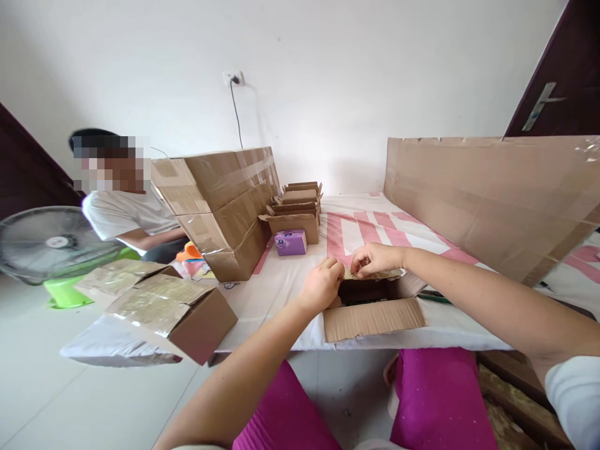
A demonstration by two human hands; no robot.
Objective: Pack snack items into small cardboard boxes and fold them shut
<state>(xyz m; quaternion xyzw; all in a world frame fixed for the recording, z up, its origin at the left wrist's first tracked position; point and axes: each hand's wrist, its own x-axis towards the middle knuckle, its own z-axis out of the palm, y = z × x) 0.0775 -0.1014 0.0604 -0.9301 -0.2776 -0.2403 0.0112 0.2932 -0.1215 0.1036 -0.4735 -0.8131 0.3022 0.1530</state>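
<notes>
An open cardboard box (375, 320) sits at the table's front edge, its near flap folded outward. My left hand (323, 284) is closed at the box's back left corner, its fingers curled over the flap there. Above the back edge, my right hand (372, 257) has its fingers bent and pinched on the back flap (382, 275), which carries shiny tape. Dark contents show inside the box, too shaded to name. A dark green thin object lies to the right of the box, partly under my right forearm.
Stacked taped cartons (225, 206) stand to the left, with open boxes (295, 219) and a purple tissue pack (290, 242) beside them. Two taped boxes (173, 306) sit front left. A large cardboard sheet (482, 200) stands right. A person (131, 212) sits near a fan (59, 240).
</notes>
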